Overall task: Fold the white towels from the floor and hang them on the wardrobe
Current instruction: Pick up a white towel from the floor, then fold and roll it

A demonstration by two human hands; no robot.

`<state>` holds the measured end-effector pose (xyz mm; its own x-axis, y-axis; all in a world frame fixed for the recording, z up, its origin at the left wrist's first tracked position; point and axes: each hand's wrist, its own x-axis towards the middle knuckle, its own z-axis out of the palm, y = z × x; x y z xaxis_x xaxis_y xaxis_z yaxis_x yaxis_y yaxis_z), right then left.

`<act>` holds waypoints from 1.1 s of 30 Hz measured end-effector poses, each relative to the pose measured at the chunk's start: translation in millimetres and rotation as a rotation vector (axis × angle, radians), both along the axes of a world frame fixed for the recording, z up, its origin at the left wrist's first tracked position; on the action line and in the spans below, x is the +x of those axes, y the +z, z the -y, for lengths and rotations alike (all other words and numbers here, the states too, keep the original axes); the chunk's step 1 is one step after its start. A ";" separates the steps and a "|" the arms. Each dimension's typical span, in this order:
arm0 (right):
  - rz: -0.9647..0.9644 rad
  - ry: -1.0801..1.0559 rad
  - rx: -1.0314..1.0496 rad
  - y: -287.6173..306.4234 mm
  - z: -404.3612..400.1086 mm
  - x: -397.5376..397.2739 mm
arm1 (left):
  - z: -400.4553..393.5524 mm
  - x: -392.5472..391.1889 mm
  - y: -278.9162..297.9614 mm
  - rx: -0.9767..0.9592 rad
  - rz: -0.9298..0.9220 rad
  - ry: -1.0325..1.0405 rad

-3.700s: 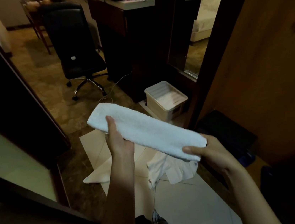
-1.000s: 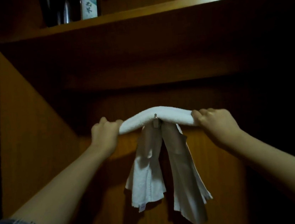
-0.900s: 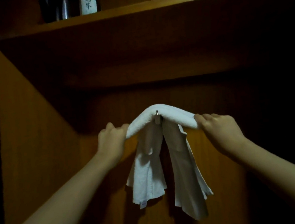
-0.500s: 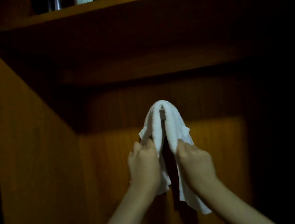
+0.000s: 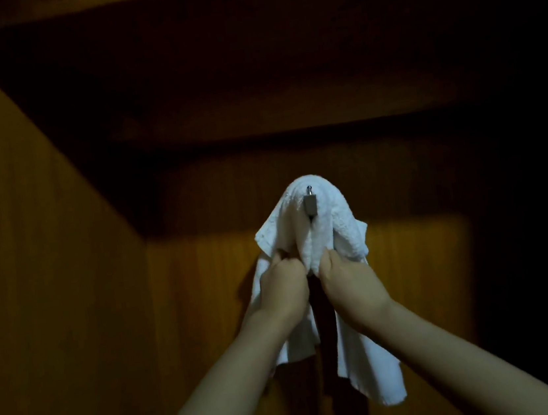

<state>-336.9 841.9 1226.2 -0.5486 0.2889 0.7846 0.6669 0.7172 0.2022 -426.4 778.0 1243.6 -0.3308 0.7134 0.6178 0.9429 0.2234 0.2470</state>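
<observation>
A folded white towel (image 5: 328, 221) is draped over a small metal hook (image 5: 309, 199) on the back wall of the wooden wardrobe (image 5: 420, 258). Its two ends hang down on either side of the hook. My left hand (image 5: 284, 287) grips the left hanging end and my right hand (image 5: 351, 284) grips the right one, close together just below the hook. Under it another white cloth (image 5: 368, 368) hangs lower from the same hook, partly hidden by my forearms.
The wardrobe's left side panel (image 5: 49, 269) stands close on the left. A dark shelf underside (image 5: 247, 55) spans overhead. The right side of the wardrobe is in deep shadow.
A second ago my hands held the towel stretched out level across the hook. They have since come down and together, so the ends now hang on both sides.
</observation>
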 end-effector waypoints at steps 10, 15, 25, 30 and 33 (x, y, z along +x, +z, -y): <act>-0.120 0.059 -0.361 -28.2 58.8 37.4 | 58.6 -5.0 -17.3 -0.153 -0.032 -0.265; -0.154 0.144 -0.311 -58.7 106.3 53.3 | 118.4 -4.4 -41.8 -0.347 0.012 -0.258; 0.100 0.428 -0.476 -109.2 225.0 -1.4 | 294.8 -36.9 -121.1 -0.802 0.187 -0.179; 0.228 0.693 -0.578 -142.8 328.9 -45.6 | 425.6 -55.5 -184.4 -0.767 0.398 -0.020; 0.334 0.832 -0.646 -171.6 401.0 -67.6 | 512.4 -57.4 -226.6 -0.709 0.514 0.104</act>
